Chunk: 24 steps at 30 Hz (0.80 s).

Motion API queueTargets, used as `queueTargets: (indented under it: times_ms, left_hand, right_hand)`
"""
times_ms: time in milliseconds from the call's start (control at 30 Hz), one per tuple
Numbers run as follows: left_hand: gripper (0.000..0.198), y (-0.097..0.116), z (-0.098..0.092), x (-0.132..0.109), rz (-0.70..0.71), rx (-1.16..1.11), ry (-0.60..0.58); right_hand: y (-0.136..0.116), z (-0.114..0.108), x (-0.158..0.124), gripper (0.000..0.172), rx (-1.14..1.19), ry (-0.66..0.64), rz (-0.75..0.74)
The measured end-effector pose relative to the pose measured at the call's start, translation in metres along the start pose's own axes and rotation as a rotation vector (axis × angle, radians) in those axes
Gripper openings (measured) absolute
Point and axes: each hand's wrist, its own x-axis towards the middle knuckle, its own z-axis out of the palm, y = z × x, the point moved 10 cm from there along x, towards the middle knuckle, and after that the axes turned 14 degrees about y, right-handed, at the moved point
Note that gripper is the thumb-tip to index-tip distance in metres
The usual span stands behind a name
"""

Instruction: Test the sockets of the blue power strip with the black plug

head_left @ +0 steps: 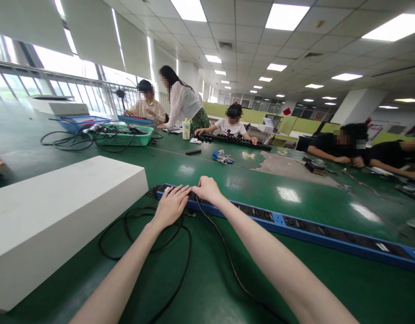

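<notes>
Green and glossy, the long worktable (295,193) fills a bright open office with strip lights overhead and windows at 10 o'clock. A blue power strip (295,227) lies flat on it, running from just below the middle of the view out to 4 o'clock, its row of black sockets facing up.

Both hands sit on its near end. The left hand (170,204) lies open, palm down, fingers spread flat over the black end cap. The right hand (207,189) is beside it at 3 o'clock, curled closed with knuckles up, resting on the strip. Whether it pinches a plug or the lead beneath it is hidden. A black cable (180,265) loops loosely on the table at 6 o'clock and passes under the right wrist.

The strip looks rigid, long and fairly weighty, likely to swing or sag if lifted by one end. The blue side rails, gripped nearer its middle, seem the surest hold. The cable is limp and prone to snagging.

A white box (59,211) sits at 9 o'clock, a green basket (124,135) of cords at 10 o'clock. Other people work at 12 and 2 o'clock.
</notes>
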Motion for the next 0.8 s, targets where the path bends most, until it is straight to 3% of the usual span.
queueTargets:
  times_ms: [200, 367, 533, 800]
  left_hand:
    - [0.048, 0.004, -0.001, 0.0, 0.011, 0.002, -0.009]
    - [0.048, 0.003, 0.002, 0.0, 0.012, 0.008, -0.014]
    - [0.048, 0.003, 0.003, 0.0, 0.027, 0.02, -0.018]
    - [0.05, 0.006, 0.008, 0.001, 0.053, 0.035, -0.037]
  right_hand:
    - [-0.015, -0.009, -0.009, 0.031, -0.053, 0.114, -0.038]
    - [-0.014, -0.012, -0.015, 0.03, -0.064, 0.08, 0.001]
    - [-0.022, -0.011, -0.018, 0.025, -0.067, 0.125, -0.019]
    - [-0.012, -0.006, -0.029, 0.027, -0.015, 0.154, 0.024]
